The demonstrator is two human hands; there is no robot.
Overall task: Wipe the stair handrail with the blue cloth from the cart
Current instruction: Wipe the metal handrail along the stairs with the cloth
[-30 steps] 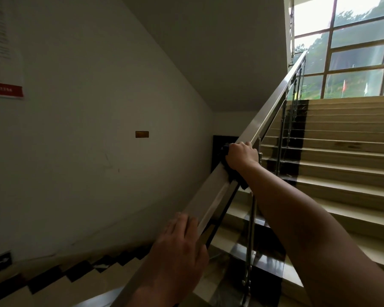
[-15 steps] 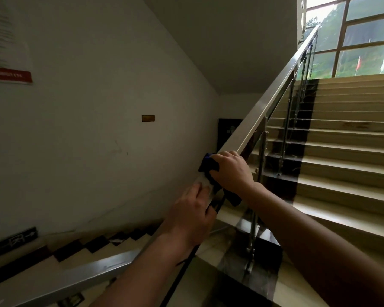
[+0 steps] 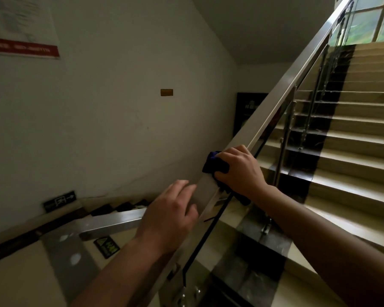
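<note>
- The left hand (image 3: 171,214) is laid on the rail (image 3: 282,97) with fingers loose and spread, nothing gripped; it is judged to serve as a brace.
- The cloth (image 3: 214,163) is pressed to the rail just above that hand, bunched under the right hand (image 3: 242,171), whose fingers are curled around cloth and rail together.
- The wiping stroke is judged to be in hand; the next move calls for steady pressure along the steel, with the left hand kept clear of the cloth's path.
- A glass panel (image 3: 242,251) is hung below the smooth rail; pale steps (image 3: 353,162) are seen rising at right, under a window (image 3: 377,21).
</note>
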